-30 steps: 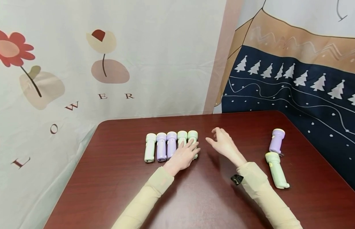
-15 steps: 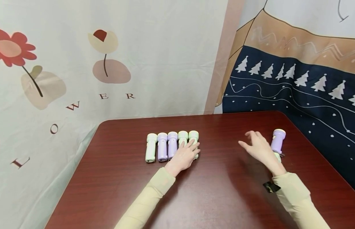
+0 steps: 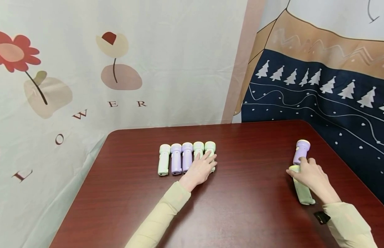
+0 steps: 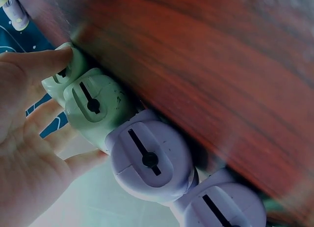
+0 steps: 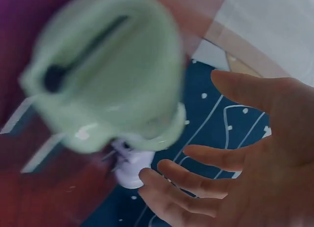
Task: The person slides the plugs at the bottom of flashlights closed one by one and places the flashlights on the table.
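Five-in-a-row is too many to count, so several flashlights stand side by side: a green flashlight [image 3: 163, 161] at the left end, two purple flashlights [image 3: 176, 159], then two green flashlights [image 3: 210, 147]. My left hand [image 3: 198, 171] rests over those two right-hand ones, fingers spread; its thumb touches the end one [image 4: 73, 65] in the left wrist view. At the right, my right hand [image 3: 312, 177] reaches over another green flashlight [image 3: 303, 193], fingers apart and loosely bent. In the right wrist view metal prongs [image 5: 41, 153] stick out from its tail, and the palm faces it.
Beyond that green flashlight lies a purple flashlight [image 3: 301, 150], near the table's right edge. The dark red table [image 3: 241, 206] meets a pale flower-print curtain [image 3: 179, 69] behind and a navy tree-print curtain [image 3: 340, 113] at the right.
My right hand has moved right, from beside the row to over the separate green flashlight. The left hand has stayed on the row.
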Available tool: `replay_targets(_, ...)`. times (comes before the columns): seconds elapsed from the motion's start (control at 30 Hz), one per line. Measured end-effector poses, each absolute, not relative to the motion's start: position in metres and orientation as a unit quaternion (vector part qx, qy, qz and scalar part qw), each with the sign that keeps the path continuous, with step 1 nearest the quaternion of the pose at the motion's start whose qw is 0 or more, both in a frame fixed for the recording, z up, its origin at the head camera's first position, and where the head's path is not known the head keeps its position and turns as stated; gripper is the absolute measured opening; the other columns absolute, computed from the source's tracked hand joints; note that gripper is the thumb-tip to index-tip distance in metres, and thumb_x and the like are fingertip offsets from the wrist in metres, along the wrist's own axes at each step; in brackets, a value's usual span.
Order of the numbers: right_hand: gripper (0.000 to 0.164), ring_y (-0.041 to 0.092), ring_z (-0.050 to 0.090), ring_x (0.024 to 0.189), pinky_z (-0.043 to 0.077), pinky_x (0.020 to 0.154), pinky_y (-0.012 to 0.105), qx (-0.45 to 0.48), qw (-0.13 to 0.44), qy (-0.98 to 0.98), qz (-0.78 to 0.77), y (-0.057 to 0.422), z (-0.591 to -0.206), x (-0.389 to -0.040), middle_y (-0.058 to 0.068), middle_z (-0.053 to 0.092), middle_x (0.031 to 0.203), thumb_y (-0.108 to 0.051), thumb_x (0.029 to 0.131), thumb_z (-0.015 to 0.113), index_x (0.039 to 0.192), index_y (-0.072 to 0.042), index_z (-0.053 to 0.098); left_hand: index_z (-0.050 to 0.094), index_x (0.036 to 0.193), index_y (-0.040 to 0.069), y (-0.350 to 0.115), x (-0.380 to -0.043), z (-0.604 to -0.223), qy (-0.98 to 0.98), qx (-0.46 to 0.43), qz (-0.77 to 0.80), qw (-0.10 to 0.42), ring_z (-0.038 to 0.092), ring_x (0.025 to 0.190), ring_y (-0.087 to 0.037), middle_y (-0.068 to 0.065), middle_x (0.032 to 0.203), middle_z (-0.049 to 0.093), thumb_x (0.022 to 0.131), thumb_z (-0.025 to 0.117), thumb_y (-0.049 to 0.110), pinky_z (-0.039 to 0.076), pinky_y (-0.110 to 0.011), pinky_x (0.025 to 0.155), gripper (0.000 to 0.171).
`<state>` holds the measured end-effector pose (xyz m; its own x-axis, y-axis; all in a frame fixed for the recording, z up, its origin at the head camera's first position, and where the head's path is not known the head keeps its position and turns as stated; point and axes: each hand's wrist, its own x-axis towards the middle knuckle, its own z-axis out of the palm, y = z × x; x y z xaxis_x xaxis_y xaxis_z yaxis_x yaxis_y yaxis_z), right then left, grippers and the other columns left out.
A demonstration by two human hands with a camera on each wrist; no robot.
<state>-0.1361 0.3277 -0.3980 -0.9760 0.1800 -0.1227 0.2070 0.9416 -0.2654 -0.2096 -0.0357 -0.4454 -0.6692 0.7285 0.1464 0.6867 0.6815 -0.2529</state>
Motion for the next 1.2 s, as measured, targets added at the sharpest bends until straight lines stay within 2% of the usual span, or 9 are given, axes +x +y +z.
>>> replay_targets(0.17,0.085,0.044,0.051,0.077,0.044,0.057,0.047,0.109,0.074,0.98,-0.15,0.337,-0.407,-0.129,0.041,0.04,0.103,-0.047,0.081,0.066,0.12,0.021,0.033,0.062,0.124,0.02,-0.035,-0.209,-0.445,-0.913,-0.386,0.079,0.105,0.039,0.139,-0.022,0.002,0.144,0.049,0.09,0.06,0.021,0.042,-0.05,0.105,0.034)
replay_targets(0.47,0.094,0.051,0.052,0.082,0.046,0.064,0.056,0.125,0.089,0.975,-0.159,0.338,-0.42,-0.124,0.043,0.043,0.103,-0.049,0.081,0.066,0.124,0.025,0.027,0.063,0.123,0.02,-0.035,-0.209,-0.445,-0.914,-0.385,0.074,0.107,0.039,0.139,-0.022,0.002,0.143,0.05,0.091,0.058,0.021,0.042,-0.05,0.105,0.032)
replay_targets(0.7,0.089,0.048,0.054,0.08,0.046,0.063,0.054,0.128,0.092,0.976,-0.151,0.338,-0.42,-0.123,0.039,0.047,0.098,-0.049,0.08,0.065,0.119,0.025,0.033,0.063,0.123,0.021,-0.036,-0.209,-0.445,-0.912,-0.386,0.075,0.114,0.04,0.138,-0.022,0.002,0.143,0.05,0.092,0.057,0.021,0.042,-0.05,0.104,0.031)
replay_targets(1.2,0.082,0.044,0.055,0.077,0.046,0.062,0.05,0.131,0.118,0.97,-0.165,0.337,-0.422,-0.123,0.036,0.051,0.091,-0.041,0.084,0.062,0.117,0.025,0.029,0.064,0.122,0.02,-0.036,-0.208,-0.445,-0.91,-0.39,0.073,0.122,0.041,0.138,-0.023,0.001,0.142,0.051,0.091,0.059,0.021,0.043,-0.051,0.104,0.031)
